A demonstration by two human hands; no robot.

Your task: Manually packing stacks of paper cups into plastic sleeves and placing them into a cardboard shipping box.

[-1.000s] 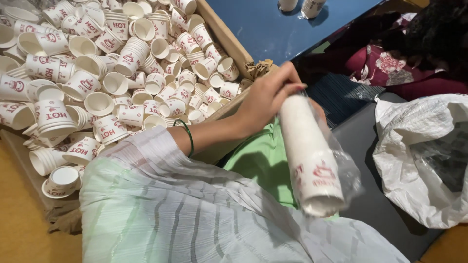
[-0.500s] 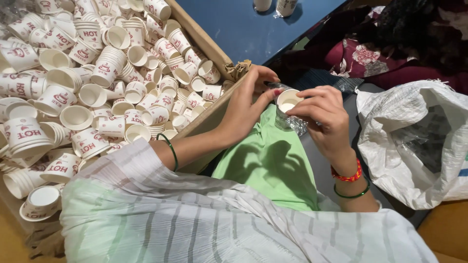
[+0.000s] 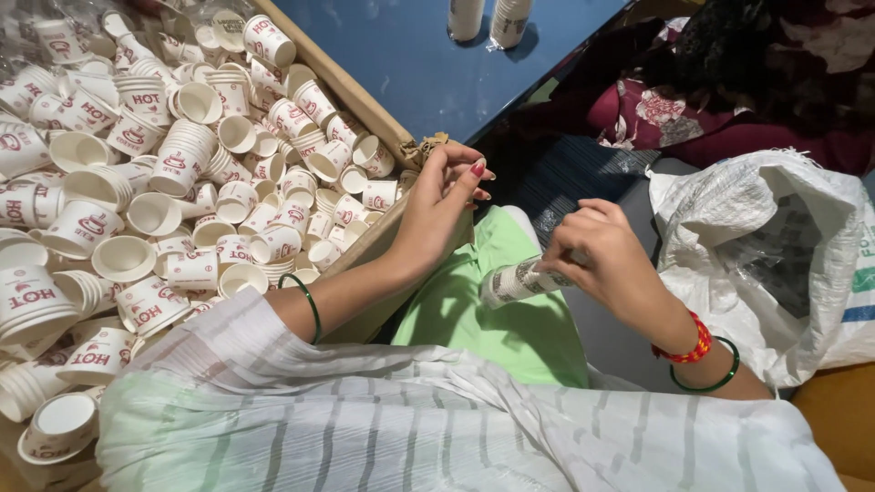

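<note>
Light even, fairly bright, soft from overhead. Mild sheen on blue desk (image 3: 428,64); white cups (image 3: 173,164) near blown-out. Dark fabric upper right loses detail. Right hand (image 3: 602,260) slightly motion-blurred. Frame edges stretch; shadows faint.

Cup-filled box (image 3: 360,96) crowding left, white sack (image 3: 766,246) blocking right, green lap (image 3: 483,310) open between

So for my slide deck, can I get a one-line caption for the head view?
Right hand grips a wrapped stack of paper cups; left hand lifts beside a box of loose cups.
</note>
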